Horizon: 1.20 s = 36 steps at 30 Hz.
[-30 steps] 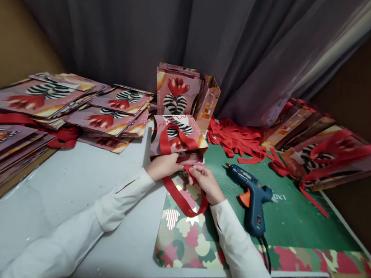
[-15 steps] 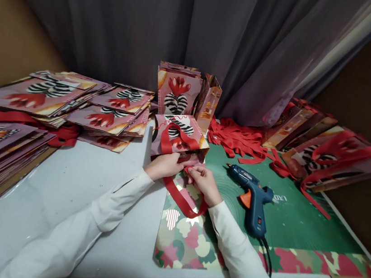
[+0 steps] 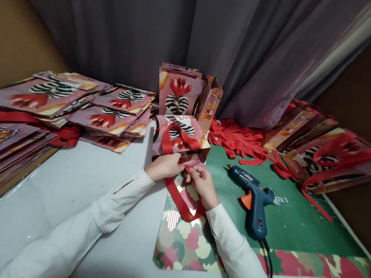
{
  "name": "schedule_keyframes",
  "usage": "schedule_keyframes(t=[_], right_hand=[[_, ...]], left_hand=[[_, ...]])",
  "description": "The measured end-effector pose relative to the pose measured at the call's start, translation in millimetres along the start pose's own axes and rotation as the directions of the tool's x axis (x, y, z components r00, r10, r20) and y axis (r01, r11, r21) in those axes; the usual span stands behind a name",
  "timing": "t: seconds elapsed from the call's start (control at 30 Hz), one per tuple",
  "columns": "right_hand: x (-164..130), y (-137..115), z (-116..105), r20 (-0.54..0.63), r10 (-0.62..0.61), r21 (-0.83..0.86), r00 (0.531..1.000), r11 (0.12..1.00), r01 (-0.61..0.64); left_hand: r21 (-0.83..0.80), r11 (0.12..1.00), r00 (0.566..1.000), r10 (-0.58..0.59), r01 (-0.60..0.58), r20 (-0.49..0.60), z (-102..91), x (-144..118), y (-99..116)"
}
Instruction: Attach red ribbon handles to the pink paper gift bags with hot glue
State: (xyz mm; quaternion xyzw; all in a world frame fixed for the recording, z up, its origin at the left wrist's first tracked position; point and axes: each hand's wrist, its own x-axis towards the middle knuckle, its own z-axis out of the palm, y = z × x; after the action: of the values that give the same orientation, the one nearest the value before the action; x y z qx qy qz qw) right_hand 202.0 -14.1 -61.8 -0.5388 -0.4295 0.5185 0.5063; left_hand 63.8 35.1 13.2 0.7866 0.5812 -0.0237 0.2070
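Note:
A small pink paper gift bag [image 3: 178,138] with a zebra-stripe and red flower print lies on its side at the table's centre. My left hand [image 3: 164,167] grips its open near edge. My right hand [image 3: 202,184] pinches one end of a red ribbon handle [image 3: 180,202] at that same edge; the ribbon loops down toward me over a camouflage-print sheet [image 3: 189,242]. Another red ribbon handle lies across the bag's upper face. Both arms wear white sleeves.
A blue and orange glue gun [image 3: 252,198] lies on the green cutting mat [image 3: 298,217] to my right. Loose red ribbons [image 3: 236,139] pile behind it. Flat printed bags stack at left [image 3: 36,101], finished bags lean at right [image 3: 334,154], two stand upright behind [image 3: 181,90].
My hands stay at the bag's edge; my right hand has shifted slightly left and the ribbon loop has drawn in a little.

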Motion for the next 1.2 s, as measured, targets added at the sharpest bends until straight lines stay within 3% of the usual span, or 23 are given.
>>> schedule_keyframes(t=[0.27, 0.67, 0.9, 1.2], right_hand=[[0, 1, -2, -0.022, -0.017, -0.005, 1.0, 1.0, 0.017], [1, 17, 15, -0.234, -0.082, 0.038, 0.969, 0.995, 0.093], [-1, 7, 14, -0.202, -0.079, 0.077, 0.976, 0.992, 0.096], [-2, 5, 16, -0.175, -0.049, 0.112, 0.983, 0.991, 0.069]], left_hand=[[0.003, 1.0, 1.0, 0.004, -0.004, 0.001, -0.7, -1, 0], [0.029, 0.999, 0.999, 0.04, -0.04, -0.024, 8.8, 2, 1], [0.036, 0.997, 0.99, 0.073, -0.07, -0.122, 16.6, 3, 0], [0.024, 0.992, 0.985, 0.123, -0.121, -0.123, 7.7, 0, 2]])
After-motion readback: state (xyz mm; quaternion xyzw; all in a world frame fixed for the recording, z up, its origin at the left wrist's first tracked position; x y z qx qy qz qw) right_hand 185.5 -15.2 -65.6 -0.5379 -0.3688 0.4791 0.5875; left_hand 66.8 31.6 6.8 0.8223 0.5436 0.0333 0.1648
